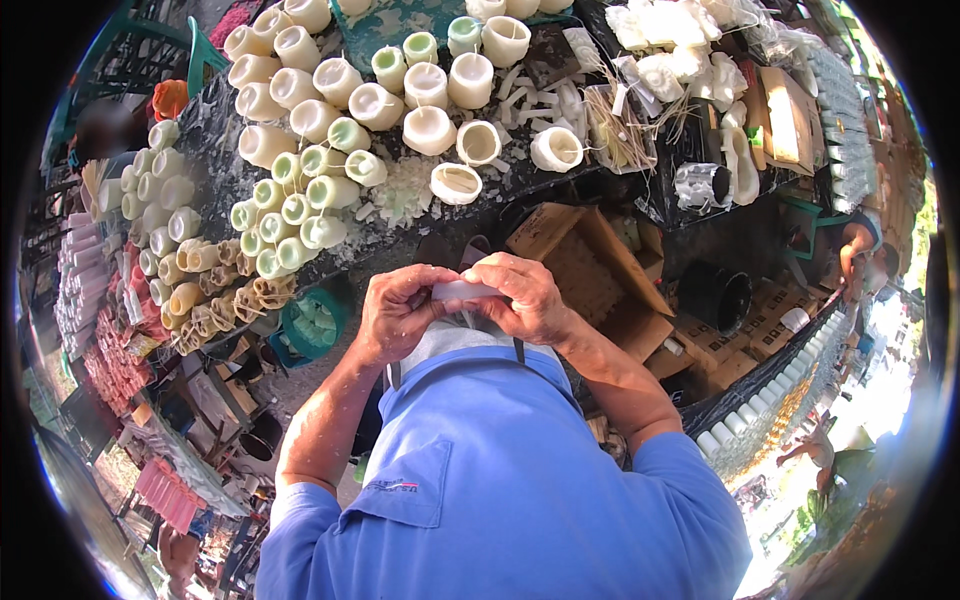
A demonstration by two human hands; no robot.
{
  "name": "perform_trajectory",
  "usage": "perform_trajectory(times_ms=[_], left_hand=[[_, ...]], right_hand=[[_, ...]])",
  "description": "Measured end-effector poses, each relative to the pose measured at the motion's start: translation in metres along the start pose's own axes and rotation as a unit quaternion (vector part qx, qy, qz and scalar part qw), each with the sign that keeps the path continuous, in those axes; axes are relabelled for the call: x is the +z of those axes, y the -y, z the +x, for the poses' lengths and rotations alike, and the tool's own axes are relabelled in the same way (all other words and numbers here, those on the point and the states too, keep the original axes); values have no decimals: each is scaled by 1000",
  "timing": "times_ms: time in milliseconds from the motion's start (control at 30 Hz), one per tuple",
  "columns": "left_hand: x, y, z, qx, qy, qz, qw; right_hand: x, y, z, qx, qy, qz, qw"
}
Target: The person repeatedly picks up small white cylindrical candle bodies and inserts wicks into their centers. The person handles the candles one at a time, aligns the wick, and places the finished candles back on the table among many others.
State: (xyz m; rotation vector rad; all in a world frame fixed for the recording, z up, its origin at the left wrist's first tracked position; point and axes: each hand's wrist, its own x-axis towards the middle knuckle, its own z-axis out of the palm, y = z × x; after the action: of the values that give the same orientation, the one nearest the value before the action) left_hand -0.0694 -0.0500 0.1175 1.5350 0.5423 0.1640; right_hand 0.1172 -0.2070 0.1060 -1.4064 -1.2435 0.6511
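I see the left hand (402,310) and right hand (527,297) pinching a whitish piece (464,291) near a worktop (212,140) crowded with candles (427,131).

We see a small white piece (465,290) that looks smooth and waxy. The pale cups (428,132) look like wax too, smooth with a soft shine, while the flakes (403,192) by them look rough and crumbly. The silver roll (700,187) looks like crinkly, shiny metal foil. We see soft, dull cloth in the blue shirt (530,470), dull brown card in the open box (550,240), and smooth plastic in the green tub (338,318)
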Motion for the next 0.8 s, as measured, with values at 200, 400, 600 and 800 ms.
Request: perform_trajectory(times_ms=[200,400,600,800], left_hand=[[4,22,9,-74,-70,-61,993],[2,63,63,-128,-122,-107,978],[1,102,92,-109,-193,-98,970],[-8,107,101,-166,-177,-121,963]], right_hand=[[0,-16,-13,188,-20,90,978],[22,-72,6,363,-162,235,887],[46,-104,17,365,-270,286,844],[50,-107,25,391,-330,289,809]])
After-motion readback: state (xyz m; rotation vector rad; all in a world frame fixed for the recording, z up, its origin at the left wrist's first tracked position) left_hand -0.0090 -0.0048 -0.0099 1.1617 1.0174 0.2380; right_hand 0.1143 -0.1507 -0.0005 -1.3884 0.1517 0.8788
